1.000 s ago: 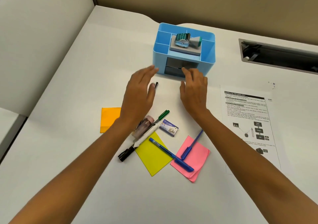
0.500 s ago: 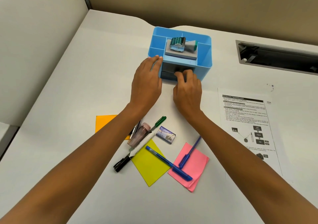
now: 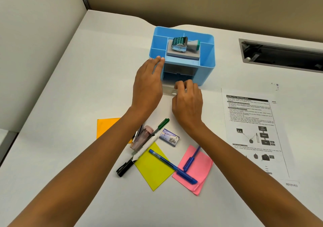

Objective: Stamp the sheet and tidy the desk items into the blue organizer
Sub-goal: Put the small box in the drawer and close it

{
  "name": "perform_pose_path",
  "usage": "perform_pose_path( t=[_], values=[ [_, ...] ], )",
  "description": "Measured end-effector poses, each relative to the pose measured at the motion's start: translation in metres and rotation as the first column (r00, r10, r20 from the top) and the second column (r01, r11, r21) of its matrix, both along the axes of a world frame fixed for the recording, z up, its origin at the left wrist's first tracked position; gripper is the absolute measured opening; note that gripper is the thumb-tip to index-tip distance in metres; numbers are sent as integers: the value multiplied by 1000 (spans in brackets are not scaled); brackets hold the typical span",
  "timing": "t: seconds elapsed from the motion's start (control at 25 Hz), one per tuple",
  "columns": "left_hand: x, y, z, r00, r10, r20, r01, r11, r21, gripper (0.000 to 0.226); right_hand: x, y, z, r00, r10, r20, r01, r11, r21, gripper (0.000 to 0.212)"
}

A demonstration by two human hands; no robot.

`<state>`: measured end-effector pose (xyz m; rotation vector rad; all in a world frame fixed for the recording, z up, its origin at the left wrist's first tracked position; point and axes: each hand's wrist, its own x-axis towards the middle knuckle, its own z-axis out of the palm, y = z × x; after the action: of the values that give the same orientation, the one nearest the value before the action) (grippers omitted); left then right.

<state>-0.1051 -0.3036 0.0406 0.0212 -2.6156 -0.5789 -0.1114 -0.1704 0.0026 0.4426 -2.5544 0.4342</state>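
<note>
White desk (image 3: 73, 90) in beige-walled cubicle holds blue organizer (image 3: 207, 64).

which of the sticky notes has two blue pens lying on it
The pink sticky note, nearest the printed sheet. Both blue pens cross it; the longer one also overlaps the yellow note. The orange note carries no pen.

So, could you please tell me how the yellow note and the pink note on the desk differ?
The yellow note lies flat and looks like a single sheet; the pink note looks like several sheets, with a lower corner curling. The yellow note lies nearer the left arm, the pink note nearer the right. A black marker's tip touches the yellow note's edge, while a short blue pen rests on the pink. One long blue pen crosses both.
</note>
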Motion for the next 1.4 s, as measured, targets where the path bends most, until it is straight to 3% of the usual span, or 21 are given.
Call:
perform_pose_path(
  t=[0.36,0.48,0.64,0.76,0.92,1.16,1.28,1.4],
  values=[
    [8,4,1,999,10,45,-10,1000,-14,52,62,6,12,989,63,134,-46,990,-131,24],
    [24,13,-9,999,26,-41,-26,1000,10,41,93,15,10,950,165,263,-114,974,-198,23],
    [35,18,-21,998,42,-36,-40,998,42,22,117,23,0,878,196,437,-105,969,-223,41],
    [35,16,-24,997,78,-12,-79,996,-50,19,122,29,-7,910,199,365,-143,974,-174,40],
    [33,14,-24,990,140,-4,-139,980,-141,17,111,36,-5,949,158,274,-93,968,-235,35],
    [39,19,-26,991,134,8,-131,982,-132,15,51,32,31,985,102,140,-48,937,-345,32],
    [38,22,-26,987,159,26,-153,978,-142,18,13,18,37,971,177,162,-111,930,-349,35],
    [38,24,-30,984,177,18,-173,975,-143,22,-12,3,35,942,212,260,-146,956,-253,42]
  ],
)
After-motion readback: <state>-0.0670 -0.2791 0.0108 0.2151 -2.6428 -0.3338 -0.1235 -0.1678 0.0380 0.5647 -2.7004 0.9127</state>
